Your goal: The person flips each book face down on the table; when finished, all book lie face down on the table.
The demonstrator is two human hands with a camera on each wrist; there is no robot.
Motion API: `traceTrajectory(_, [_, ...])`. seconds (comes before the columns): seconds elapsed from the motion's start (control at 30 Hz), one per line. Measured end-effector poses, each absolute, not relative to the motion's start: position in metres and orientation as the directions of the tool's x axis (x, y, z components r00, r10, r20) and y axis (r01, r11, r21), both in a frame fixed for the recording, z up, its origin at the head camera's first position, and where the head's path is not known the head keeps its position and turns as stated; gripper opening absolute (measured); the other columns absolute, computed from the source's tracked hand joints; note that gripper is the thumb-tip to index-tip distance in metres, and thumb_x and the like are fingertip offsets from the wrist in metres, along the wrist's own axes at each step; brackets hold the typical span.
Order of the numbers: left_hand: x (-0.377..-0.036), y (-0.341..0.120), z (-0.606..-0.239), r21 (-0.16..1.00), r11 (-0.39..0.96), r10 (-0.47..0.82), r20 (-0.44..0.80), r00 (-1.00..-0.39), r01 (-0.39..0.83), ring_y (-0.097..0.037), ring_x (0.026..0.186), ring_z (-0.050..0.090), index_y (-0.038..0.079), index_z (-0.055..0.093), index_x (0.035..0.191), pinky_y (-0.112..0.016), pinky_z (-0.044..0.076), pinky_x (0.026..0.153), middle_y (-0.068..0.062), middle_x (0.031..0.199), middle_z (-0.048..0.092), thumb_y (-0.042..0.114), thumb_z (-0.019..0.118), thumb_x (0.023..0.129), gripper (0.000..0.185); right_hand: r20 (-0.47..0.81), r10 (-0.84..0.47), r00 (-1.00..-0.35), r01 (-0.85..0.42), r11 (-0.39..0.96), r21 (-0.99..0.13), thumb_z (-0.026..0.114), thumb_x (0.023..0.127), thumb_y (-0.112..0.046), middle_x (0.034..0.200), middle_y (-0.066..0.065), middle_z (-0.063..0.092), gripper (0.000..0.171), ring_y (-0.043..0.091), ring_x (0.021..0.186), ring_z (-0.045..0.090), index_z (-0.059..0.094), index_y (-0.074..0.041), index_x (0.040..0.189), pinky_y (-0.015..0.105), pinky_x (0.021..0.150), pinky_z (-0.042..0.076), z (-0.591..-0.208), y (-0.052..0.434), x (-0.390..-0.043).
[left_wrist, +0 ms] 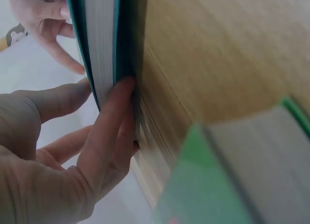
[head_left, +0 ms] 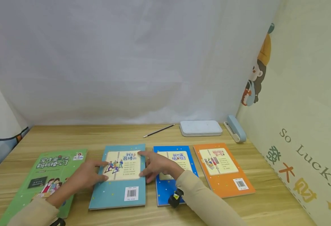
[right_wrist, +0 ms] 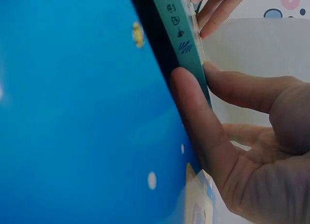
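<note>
A teal book (head_left: 111, 193) lies back cover up in front of me, its barcode toward the near edge. My left hand (head_left: 84, 176) grips its left side, thumb on the cover. In the left wrist view, that hand's fingers reach along the page edge and lower cover. Across from it, my right hand (head_left: 160, 164) holds the spine side, thumb on top and a finger against the spine (right_wrist: 179, 35). Its wrist and fingers overlap the blue book (head_left: 163, 193), partly hiding it. The green book (head_left: 32, 169) lies beside my left forearm, which covers part of it.
An orange book (head_left: 227, 185) lies at the right of the wooden table (head_left: 120, 135). Toward the back are a pencil (head_left: 159, 130), a pale blue pencil case (head_left: 201, 128) and a blue stapler (head_left: 235, 128). A printed wall (head_left: 301, 94) borders the right side.
</note>
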State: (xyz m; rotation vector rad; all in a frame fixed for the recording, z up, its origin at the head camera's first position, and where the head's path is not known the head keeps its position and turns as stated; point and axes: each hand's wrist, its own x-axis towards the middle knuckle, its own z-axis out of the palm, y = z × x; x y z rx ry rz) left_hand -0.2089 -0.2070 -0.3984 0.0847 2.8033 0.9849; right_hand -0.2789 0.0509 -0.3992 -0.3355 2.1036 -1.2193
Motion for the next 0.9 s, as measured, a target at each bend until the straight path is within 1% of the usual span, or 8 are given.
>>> traceTrajectory(0.1, [-0.207, -0.206, -0.398, 0.6, 0.8, 0.114, -0.112, -0.987, 0.024, -0.012, 0.049, 0.041, -0.007, 0.062, 0.129, -0.025, 0.04, 0.045, -0.039, 0.132, 0.053, 0.011, 0.08, 0.08, 0.055, -0.424, -0.519, -0.742, 0.09, 0.55, -0.831, 0.076, 0.084, 0.003, 0.091, 0.015, 0.065, 0.088, 0.024, 0.06, 0.069, 0.033, -0.021, 0.156, 0.033, 0.054, 0.06, -0.399, 0.05, -0.279])
traceTrajectory(0.23, [-0.205, -0.204, -0.398, 0.574, 0.819, 0.112, -0.118, -0.987, 0.024, -0.012, 0.049, 0.042, -0.007, 0.063, 0.127, -0.026, 0.041, 0.047, -0.039, 0.128, 0.056, 0.012, 0.08, 0.079, 0.054, -0.418, -0.517, -0.747, 0.047, 0.586, -0.809, 0.076, 0.084, 0.001, 0.086, 0.015, 0.066, 0.09, 0.023, 0.057, 0.067, 0.029, -0.02, 0.158, 0.032, 0.053, 0.059, -0.398, 0.047, -0.278])
traceTrajectory(0.37, [-0.206, -0.203, -0.397, 0.507, 0.86, 0.125, -0.107, -0.986, 0.054, -0.02, 0.066, 0.054, -0.005, 0.066, 0.124, -0.033, 0.047, 0.056, -0.037, 0.127, 0.058, 0.015, 0.082, 0.078, 0.053, -0.422, -0.508, -0.751, 0.004, 0.635, -0.772, 0.077, 0.084, -0.001, 0.083, 0.014, 0.065, 0.091, 0.022, 0.056, 0.066, 0.028, -0.019, 0.158, 0.031, 0.053, 0.059, -0.397, 0.045, -0.277])
traceTrajectory(0.47, [-0.208, -0.202, -0.396, 0.461, 0.884, 0.137, -0.089, -0.987, 0.082, -0.025, 0.078, 0.056, -0.004, 0.067, 0.122, -0.035, 0.047, 0.061, -0.034, 0.123, 0.062, 0.017, 0.083, 0.077, 0.053, -0.429, -0.497, -0.754, -0.014, 0.665, -0.747, 0.077, 0.085, -0.002, 0.084, 0.014, 0.064, 0.09, 0.021, 0.055, 0.066, 0.029, -0.018, 0.158, 0.031, 0.052, 0.059, -0.395, 0.044, -0.278])
traceTrajectory(0.53, [-0.208, -0.201, -0.396, 0.451, 0.888, 0.143, -0.081, -0.986, 0.091, -0.025, 0.079, 0.056, -0.005, 0.068, 0.122, -0.034, 0.047, 0.06, -0.032, 0.12, 0.064, 0.017, 0.084, 0.077, 0.052, -0.433, -0.493, -0.754, -0.025, 0.681, -0.732, 0.077, 0.085, -0.002, 0.084, 0.013, 0.064, 0.089, 0.021, 0.055, 0.066, 0.029, -0.017, 0.158, 0.031, 0.052, 0.059, -0.394, 0.043, -0.278])
traceTrajectory(0.6, [-0.207, -0.2, -0.396, 0.461, 0.883, 0.14, -0.081, -0.987, 0.087, -0.022, 0.071, 0.053, -0.005, 0.068, 0.121, -0.031, 0.043, 0.055, -0.029, 0.114, 0.066, 0.016, 0.084, 0.077, 0.052, -0.438, -0.488, -0.755, -0.033, 0.695, -0.718, 0.077, 0.085, -0.003, 0.085, 0.012, 0.064, 0.088, 0.021, 0.055, 0.067, 0.03, -0.017, 0.158, 0.031, 0.052, 0.059, -0.393, 0.042, -0.278])
traceTrajectory(0.77, [-0.205, -0.199, -0.397, 0.471, 0.879, 0.13, -0.09, -0.987, 0.073, -0.017, 0.057, 0.048, -0.006, 0.067, 0.123, -0.028, 0.039, 0.049, -0.014, 0.087, 0.063, 0.013, 0.083, 0.077, 0.053, -0.447, -0.462, -0.766, -0.053, 0.738, -0.673, 0.079, 0.084, -0.005, 0.084, 0.012, 0.064, 0.087, 0.021, 0.055, 0.067, 0.033, -0.018, 0.157, 0.03, 0.051, 0.058, -0.391, 0.039, -0.277])
traceTrajectory(0.9, [-0.205, -0.2, -0.397, 0.455, 0.887, 0.136, -0.094, -0.986, 0.079, -0.018, 0.064, 0.051, -0.004, 0.067, 0.123, -0.028, 0.041, 0.052, -0.019, 0.096, 0.067, 0.013, 0.084, 0.077, 0.053, -0.447, -0.435, -0.782, -0.06, 0.765, -0.641, 0.081, 0.083, -0.006, 0.086, 0.012, 0.064, 0.088, 0.022, 0.055, 0.066, 0.034, -0.02, 0.156, 0.03, 0.05, 0.058, -0.387, 0.037, -0.276])
